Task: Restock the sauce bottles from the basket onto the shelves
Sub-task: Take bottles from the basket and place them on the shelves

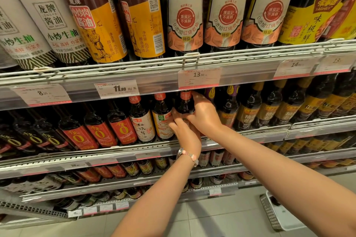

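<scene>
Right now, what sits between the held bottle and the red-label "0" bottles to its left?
Head view: two bottles stand between the held dark bottle and the red-label "0" bottles: a white-label bottle, then a yellow-label bottle beside the left hand.

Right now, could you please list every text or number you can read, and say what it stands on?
"龍牌", "小炒生抽": white-label bottle
"1740", "450mL": orange-label bottle
"六月鲜", "特级": cream-label bottle
"味极鲜": yellow-label bottle
"8.50": left price tag
"11.80 元/瓶": second price tag
"13.90": middle price tag
Fine print and lower shelf tags: too blurred to read.
</scene>
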`<state>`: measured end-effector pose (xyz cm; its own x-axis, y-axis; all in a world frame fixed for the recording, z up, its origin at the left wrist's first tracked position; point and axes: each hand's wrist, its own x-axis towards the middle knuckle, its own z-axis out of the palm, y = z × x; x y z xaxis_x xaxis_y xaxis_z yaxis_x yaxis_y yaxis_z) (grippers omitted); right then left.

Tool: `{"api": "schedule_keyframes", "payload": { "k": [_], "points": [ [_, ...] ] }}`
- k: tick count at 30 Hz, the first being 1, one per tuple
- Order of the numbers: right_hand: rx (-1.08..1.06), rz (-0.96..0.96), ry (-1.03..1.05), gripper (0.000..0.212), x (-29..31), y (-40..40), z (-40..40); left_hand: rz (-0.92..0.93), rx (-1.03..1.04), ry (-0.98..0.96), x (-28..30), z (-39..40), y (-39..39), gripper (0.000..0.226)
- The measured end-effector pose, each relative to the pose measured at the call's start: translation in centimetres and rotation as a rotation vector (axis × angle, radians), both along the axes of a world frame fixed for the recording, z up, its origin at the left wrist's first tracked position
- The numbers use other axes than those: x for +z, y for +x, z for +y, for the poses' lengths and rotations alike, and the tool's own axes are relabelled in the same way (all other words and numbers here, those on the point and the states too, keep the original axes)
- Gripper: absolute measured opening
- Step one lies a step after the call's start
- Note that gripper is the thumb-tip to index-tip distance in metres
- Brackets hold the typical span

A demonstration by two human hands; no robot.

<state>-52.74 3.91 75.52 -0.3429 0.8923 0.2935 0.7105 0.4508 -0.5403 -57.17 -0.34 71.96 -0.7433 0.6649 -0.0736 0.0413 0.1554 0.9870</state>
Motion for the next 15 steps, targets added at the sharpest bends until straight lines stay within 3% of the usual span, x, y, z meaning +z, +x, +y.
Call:
{"api": "schedule_keyframes", "payload": {
  "k": [5, 9, 15],
  "points": [
    [0.011, 0.024, 0.022, 0.061, -0.13, -0.22, 0.17, 0.034, -0.004, -0.043, -0.03, -0.05, 0.06, 0.011],
    [-0.004, 0.043, 0.031, 0.06, -0.24, -0.25, 0.27, -0.048, -0.015, 0.0, 0.25, -0.03, 0.4, 0.011],
    [-0.019, 0.009, 0.007, 0.065, -0.17, -0.15, -0.21, 0.087, -0.036, -0.047, 0.57, -0.56, 0.34, 0.016]
  ]
}}
